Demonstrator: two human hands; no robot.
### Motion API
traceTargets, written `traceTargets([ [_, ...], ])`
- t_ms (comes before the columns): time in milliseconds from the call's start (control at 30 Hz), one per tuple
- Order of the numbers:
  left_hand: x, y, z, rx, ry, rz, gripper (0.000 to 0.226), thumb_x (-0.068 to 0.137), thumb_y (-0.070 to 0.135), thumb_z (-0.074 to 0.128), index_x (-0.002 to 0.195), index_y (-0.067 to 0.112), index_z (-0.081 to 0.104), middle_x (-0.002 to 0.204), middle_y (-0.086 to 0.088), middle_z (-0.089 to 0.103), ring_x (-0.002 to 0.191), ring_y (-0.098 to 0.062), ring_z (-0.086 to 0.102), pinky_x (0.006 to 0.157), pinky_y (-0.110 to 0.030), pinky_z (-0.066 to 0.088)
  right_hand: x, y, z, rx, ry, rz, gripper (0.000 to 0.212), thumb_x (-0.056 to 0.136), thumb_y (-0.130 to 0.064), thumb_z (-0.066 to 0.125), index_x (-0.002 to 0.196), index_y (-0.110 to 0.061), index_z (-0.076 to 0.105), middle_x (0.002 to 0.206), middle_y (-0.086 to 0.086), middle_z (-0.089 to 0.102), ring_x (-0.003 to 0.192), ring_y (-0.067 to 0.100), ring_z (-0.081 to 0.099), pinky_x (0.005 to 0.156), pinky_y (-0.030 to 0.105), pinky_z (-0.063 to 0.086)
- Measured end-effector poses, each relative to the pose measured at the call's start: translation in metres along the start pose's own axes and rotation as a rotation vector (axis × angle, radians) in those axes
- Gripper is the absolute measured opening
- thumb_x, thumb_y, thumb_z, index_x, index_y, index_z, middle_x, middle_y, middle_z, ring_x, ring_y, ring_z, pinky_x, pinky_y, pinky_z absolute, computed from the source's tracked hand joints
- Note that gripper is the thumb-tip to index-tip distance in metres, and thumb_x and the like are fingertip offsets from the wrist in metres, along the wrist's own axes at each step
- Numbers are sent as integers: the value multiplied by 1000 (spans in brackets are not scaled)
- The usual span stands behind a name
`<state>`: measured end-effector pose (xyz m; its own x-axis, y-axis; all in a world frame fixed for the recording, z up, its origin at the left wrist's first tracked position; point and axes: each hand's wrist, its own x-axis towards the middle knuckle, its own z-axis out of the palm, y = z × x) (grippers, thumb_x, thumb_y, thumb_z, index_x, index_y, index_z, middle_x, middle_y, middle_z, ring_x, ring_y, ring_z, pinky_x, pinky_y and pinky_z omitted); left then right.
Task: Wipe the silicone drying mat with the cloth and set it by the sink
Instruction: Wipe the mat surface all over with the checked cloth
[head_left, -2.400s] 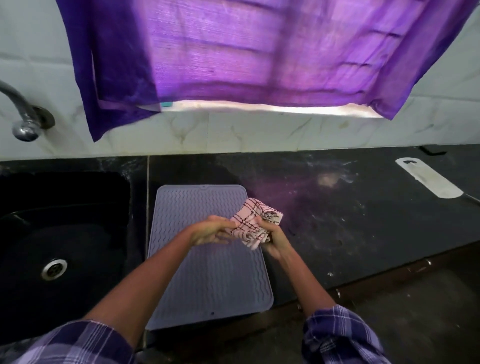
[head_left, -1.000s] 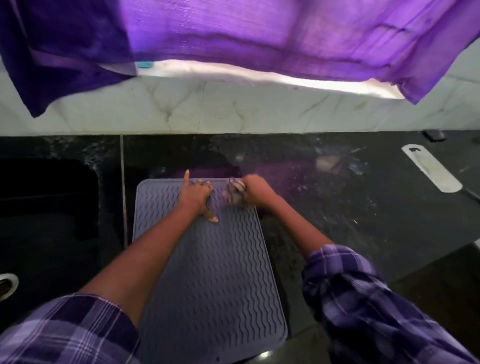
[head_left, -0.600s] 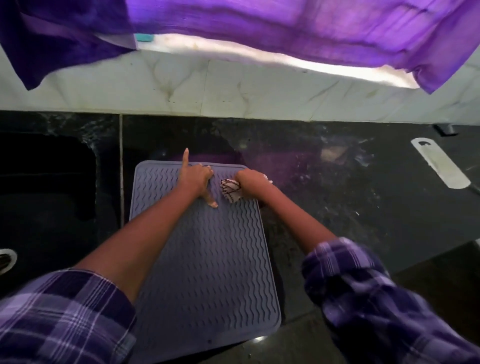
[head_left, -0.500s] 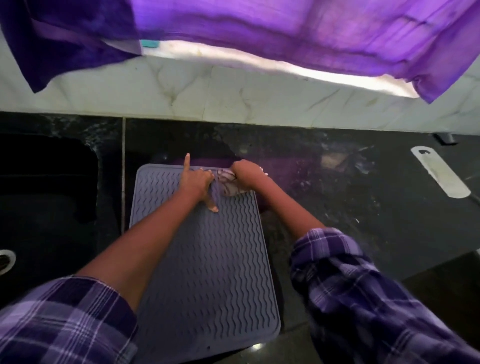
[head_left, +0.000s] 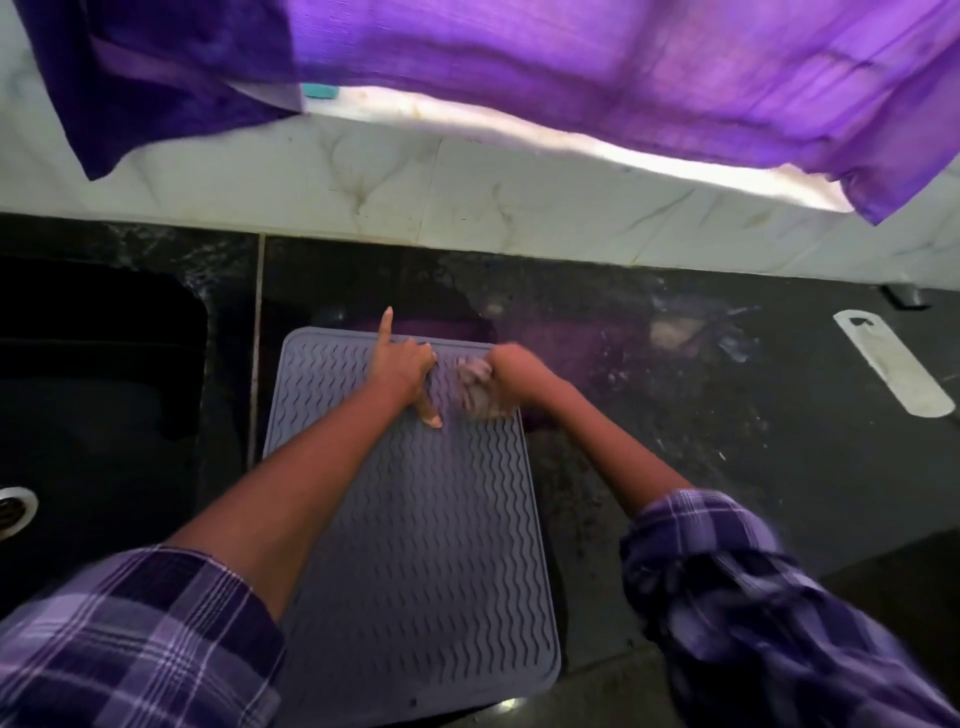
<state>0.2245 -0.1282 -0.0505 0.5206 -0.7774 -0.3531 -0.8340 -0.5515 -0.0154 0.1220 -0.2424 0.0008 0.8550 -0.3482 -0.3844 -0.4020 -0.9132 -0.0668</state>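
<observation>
A grey silicone drying mat (head_left: 431, 530) with wavy ridges lies flat on the black counter, just right of the sink. My left hand (head_left: 402, 366) rests on its far edge with the index finger stretched forward and the thumb spread back. My right hand (head_left: 511, 371) grips a bunched checked cloth (head_left: 475, 387), blurred by motion, against the mat's far right corner. The cloth sits between the two hands and is partly hidden under my right fingers.
A black sink (head_left: 98, 410) with a metal drain (head_left: 13, 512) lies to the left. A purple curtain (head_left: 519, 67) hangs over the marble backsplash (head_left: 467, 202). A white flat tool (head_left: 891, 361) lies at the right on the speckled counter (head_left: 701, 405).
Both hands came down from holding the cloth above the mat to its far edge. My left hand stays planted while my right rubs the cloth back and forth at the corner.
</observation>
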Motion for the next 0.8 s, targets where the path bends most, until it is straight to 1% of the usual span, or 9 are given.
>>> traceTargets([
  [100,1,-3,-2,-3,14,8,100,56,81,63,134,19,51,129,-2,62,132,-18,48,115,-56,-14,26,-1,-1,-27,285,52,18,88,-15,53,97,-8,66,107,13,64,104,29,58,89,41,41],
  [167,-1,-3,-2,-7,-6,8,103,56,81,62,137,18,49,131,-2,61,133,-17,47,115,-56,-14,25,-3,20,-67,282,48,23,89,-11,46,107,-7,61,117,12,58,113,28,51,88,41,38],
  [267,-1,-4,-2,-11,-12,14,100,54,80,64,133,19,54,129,0,63,130,-16,50,113,-58,-16,2,-2,43,24,303,30,22,88,-10,48,103,-3,62,116,15,60,113,29,52,88,41,37],
  [333,-2,-2,-2,-6,-22,20,99,53,80,65,130,18,57,125,-1,65,127,-18,53,113,-58,-15,-26,1,54,20,210,-3,20,86,-10,52,98,0,64,113,17,63,110,31,56,88,39,38],
  [433,-4,-2,-4,-16,-19,-12,100,53,80,65,130,18,57,125,-3,64,126,-20,53,115,-56,-15,-61,-8,55,-146,-95,-87,21,86,-10,55,102,-4,65,110,16,65,105,31,60,88,37,44],
  [500,-7,-1,-2,-13,-24,-14,99,55,80,65,132,18,55,126,-4,63,126,-21,52,115,-56,-14,-58,-17,30,-172,-208,-90,15,90,-13,51,88,-6,65,91,19,64,90,31,60,81,37,46],
  [567,-11,0,-1,6,8,6,95,59,79,63,132,17,54,126,-3,62,127,-20,52,116,-57,-12,-40,-22,7,-84,-95,-25,20,90,-19,51,74,-12,60,75,14,60,79,26,55,78,37,48],
  [667,-15,-1,0,20,26,20,90,65,77,61,132,18,52,127,0,62,129,-18,50,116,-56,-12,-24,-30,14,25,201,71,21,88,-19,53,101,-9,67,103,12,68,97,29,63,89,37,46],
  [800,-16,-4,2,65,40,25,92,71,78,53,141,20,45,139,0,53,135,-19,44,114,-58,-16,-68,-26,73,-34,187,28,28,89,-16,50,114,-14,63,121,6,62,109,25,58,91,34,40],
])
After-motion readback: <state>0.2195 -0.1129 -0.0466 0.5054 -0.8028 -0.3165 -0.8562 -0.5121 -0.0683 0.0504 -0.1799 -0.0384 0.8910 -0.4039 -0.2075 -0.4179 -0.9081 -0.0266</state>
